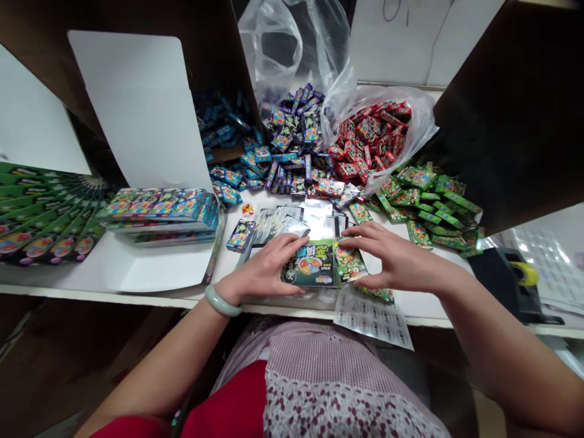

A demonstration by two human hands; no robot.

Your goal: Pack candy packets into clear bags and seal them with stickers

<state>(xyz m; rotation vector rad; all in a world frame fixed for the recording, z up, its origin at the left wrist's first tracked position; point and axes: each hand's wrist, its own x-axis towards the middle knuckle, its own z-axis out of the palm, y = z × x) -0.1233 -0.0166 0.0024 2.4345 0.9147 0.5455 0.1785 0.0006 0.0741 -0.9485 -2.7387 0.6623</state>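
My left hand (269,267) wears a pale bangle and grips the left end of a dark green printed packet (309,265), thumb along its near edge, fingers along its far edge. My right hand (396,258) is closed about a small green printed box (349,263) at the packet's right end, fingers on its far side and thumb on its near side. Another green box (376,293) lies partly under the right thumb. Just beyond my hands are several dark and clear flat sleeves (280,220). A small purple box (240,235) lies left of them.
An open white carton (155,267) holds rows of printed boxes at left, beside fanned green cards (50,213). Heaps of purple boxes (296,131), red boxes (371,137) in a plastic bag, and green boxes (433,194) stand behind. A sticker sheet (374,319) overhangs the edge; a tape dispenser (506,280) is right.
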